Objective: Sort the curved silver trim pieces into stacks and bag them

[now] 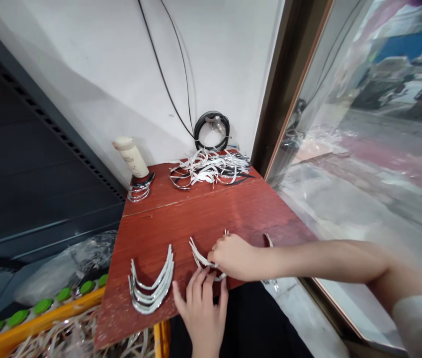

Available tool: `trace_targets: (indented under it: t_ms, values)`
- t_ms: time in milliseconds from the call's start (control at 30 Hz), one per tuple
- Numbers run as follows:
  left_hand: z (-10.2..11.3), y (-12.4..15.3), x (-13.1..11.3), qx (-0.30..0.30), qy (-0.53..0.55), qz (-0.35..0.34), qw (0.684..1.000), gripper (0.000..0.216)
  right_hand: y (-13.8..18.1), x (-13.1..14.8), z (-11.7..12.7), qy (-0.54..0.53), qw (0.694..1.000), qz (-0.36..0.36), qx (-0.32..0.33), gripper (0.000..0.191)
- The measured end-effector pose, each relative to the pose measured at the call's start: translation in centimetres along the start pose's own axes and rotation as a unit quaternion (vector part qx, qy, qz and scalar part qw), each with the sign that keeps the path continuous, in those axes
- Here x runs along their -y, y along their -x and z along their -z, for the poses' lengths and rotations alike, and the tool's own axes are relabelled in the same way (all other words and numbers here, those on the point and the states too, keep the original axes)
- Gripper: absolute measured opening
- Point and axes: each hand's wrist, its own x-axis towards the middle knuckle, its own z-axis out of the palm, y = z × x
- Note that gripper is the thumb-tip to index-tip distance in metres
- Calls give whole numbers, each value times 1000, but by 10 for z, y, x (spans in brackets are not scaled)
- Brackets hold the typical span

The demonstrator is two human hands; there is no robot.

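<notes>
White curved strips [201, 257] partly under both hands [203, 301] [233, 256].

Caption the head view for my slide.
Bare left hand and right hand at thin, curved white strips on a red wood-look tabletop.

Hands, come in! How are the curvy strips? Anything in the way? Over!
Right hand over curved strips, left hand at their near edge. Strips partly hidden by hands. Another curved stack lies left, apart.
</notes>
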Motion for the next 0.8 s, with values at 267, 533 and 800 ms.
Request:
trace_targets:
  t_ms: [267, 533, 800]
  values:
    - [-5, 6, 14, -24, 11, -31, 999, 11, -27, -55, 29, -155, 988, 3, 25, 26]
    - [-34, 1, -22, -31, 127, -77, 988, 20, -117, -183, 60, -15, 944, -277, -180, 27]
    - [-93, 24, -58, -40, 161, -153, 974, 29, -165, -184, 39, -8, 914, -354, -196, 21]
